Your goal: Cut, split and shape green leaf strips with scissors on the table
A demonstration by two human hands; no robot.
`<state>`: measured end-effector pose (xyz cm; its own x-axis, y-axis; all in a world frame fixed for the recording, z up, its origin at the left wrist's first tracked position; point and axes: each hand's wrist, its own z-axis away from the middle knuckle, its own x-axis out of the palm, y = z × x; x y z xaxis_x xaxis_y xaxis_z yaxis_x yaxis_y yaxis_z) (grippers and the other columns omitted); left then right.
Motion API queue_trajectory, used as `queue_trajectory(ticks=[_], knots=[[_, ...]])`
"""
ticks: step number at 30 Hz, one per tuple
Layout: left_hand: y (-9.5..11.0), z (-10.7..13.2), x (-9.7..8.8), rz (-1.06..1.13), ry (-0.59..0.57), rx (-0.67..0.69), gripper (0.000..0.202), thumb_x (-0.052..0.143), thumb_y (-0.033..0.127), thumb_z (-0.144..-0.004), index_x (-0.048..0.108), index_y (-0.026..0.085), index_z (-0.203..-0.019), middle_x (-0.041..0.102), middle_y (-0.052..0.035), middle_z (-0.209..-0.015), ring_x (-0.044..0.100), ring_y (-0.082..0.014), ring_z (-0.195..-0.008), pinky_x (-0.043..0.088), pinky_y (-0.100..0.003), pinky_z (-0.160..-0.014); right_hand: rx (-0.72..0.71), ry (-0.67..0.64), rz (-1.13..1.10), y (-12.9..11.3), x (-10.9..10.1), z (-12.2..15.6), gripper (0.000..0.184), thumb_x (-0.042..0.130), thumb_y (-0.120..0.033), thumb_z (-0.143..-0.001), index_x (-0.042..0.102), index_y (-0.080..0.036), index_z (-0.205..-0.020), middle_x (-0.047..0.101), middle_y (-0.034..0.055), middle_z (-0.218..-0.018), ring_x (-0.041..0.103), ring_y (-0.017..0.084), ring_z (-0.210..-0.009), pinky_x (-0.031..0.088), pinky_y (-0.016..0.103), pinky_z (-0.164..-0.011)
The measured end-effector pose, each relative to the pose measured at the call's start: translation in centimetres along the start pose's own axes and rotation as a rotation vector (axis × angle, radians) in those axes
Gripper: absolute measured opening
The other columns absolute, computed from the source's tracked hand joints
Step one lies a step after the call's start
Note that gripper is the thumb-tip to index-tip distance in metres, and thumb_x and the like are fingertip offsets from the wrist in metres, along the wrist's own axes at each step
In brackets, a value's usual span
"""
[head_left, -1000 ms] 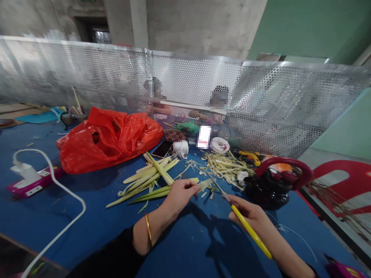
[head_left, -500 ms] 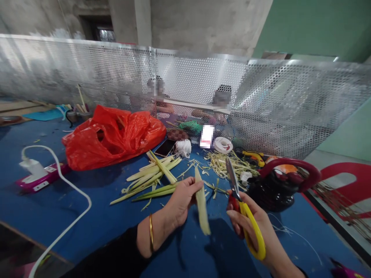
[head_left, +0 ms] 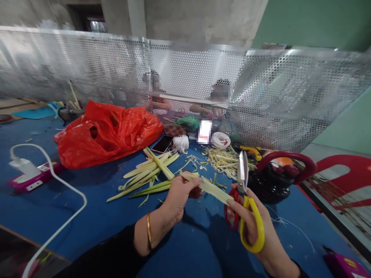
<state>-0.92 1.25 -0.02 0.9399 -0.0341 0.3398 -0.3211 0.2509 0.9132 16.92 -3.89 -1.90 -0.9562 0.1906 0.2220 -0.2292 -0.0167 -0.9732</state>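
Observation:
Pinched between thumb and fingers of my left hand [head_left: 180, 195] is one end of a pale yellow-green leaf strip [head_left: 213, 191]. The strip stretches flat to the right, and its other end meets the fingertips of my right hand [head_left: 255, 214]. Scissors with one red and one yellow handle [head_left: 256, 239] are held in that same right hand, fingers through the handles, blades pointing up and nearly closed. Left of my hands lies a pile of similar leaf strips [head_left: 147, 173], pale and green. Thin shredded trimmings [head_left: 224, 160] are heaped beyond the scissors.
A red plastic bag [head_left: 107, 135] sits at the left, near a purple power strip [head_left: 36, 179] with a white cable. A dark kettle-like pot [head_left: 271, 183] stands close to my right hand. White string [head_left: 181, 144], a tape roll [head_left: 221, 139] and a perforated metal screen [head_left: 197, 69] are behind.
The leaf strip has swung from hanging downward to lying across toward the right. My right hand's fingers have come to its far end, and the scissors have turned more upright.

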Motion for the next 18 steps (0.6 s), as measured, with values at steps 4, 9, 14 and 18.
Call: queue_trajectory(ticks=[4, 9, 14, 18], knots=[[-0.2, -0.7, -0.4, -0.096, 0.161, 0.109, 0.024, 0.068, 0.033, -0.073, 0.061, 0.016, -0.088, 0.067, -0.0042, -0.073, 0.064, -0.0155, -0.067, 0.047, -0.024, -0.060, -0.074, 0.070, -0.005, -0.7, 0.0, -0.1, 0.056, 0.084, -0.034, -0.064, 0.053, -0.022, -0.109, 0.057, -0.0060, -0.059, 0.054, 0.011, -0.047, 0.045, 0.020, -0.041], [0.3, -1.0, -1.1, -0.392, 0.331, 0.537, 0.033, 0.064, 0.026, -0.077, 0.064, 0.018, -0.110, 0.066, -0.0091, -0.113, 0.059, -0.0204, -0.106, 0.043, -0.032, -0.093, 0.012, -0.129, 0.110, -1.4, -0.9, -0.4, 0.055, 0.082, -0.035, -0.066, 0.055, -0.022, -0.112, 0.056, -0.0055, -0.052, 0.051, 0.012, -0.042, 0.041, 0.020, -0.038], [0.0, 0.3, -0.3, -0.509, -0.366, 0.164, 0.026, 0.063, 0.038, -0.077, 0.072, 0.017, -0.090, 0.071, -0.0038, -0.081, 0.063, -0.0182, -0.077, 0.046, -0.030, -0.075, 0.049, -0.261, 0.124, -1.5, -0.8, -0.2, 0.053, 0.083, -0.032, -0.064, 0.058, -0.024, -0.110, 0.059, -0.0047, -0.066, 0.052, 0.009, -0.046, 0.043, 0.020, -0.043], [-0.9, 0.7, 0.0, -0.372, -0.508, -0.166, 0.035, 0.072, 0.048, -0.066, 0.067, 0.014, -0.071, 0.061, -0.0001, -0.058, 0.055, -0.0129, -0.055, 0.044, -0.026, -0.060, 0.035, -0.242, 0.143, -1.2, -0.3, 0.0, 0.052, 0.082, -0.036, -0.067, 0.057, -0.022, -0.110, 0.056, -0.0057, -0.065, 0.049, 0.007, -0.044, 0.042, 0.019, -0.043]])
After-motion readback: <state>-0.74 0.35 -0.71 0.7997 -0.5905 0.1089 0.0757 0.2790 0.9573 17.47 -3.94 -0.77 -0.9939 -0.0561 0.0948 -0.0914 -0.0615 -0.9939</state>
